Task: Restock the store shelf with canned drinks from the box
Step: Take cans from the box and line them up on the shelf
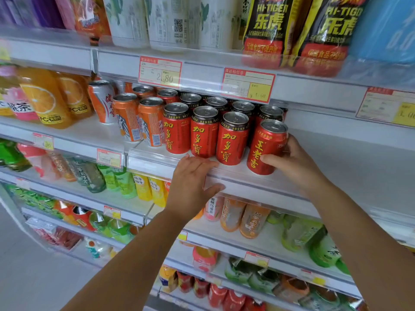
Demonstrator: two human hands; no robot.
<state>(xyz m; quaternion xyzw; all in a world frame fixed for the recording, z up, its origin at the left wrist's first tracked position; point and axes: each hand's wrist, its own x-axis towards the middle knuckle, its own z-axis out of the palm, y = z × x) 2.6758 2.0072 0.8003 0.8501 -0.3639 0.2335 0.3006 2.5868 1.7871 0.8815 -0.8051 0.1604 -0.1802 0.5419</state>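
A red can with yellow characters stands at the front right of the middle shelf. My right hand grips it from the right, fingers curled behind and thumb across its front. To its left stand several rows of similar red cans. My left hand rests on the shelf's front rail just below those cans, fingers over the edge and thumb under it. The box is not in view.
Orange cans and orange juice bottles fill the shelf to the left. White shelf surface lies bare to the right of the held can. Price tags hang overhead. Bottled drinks line the lower shelves.
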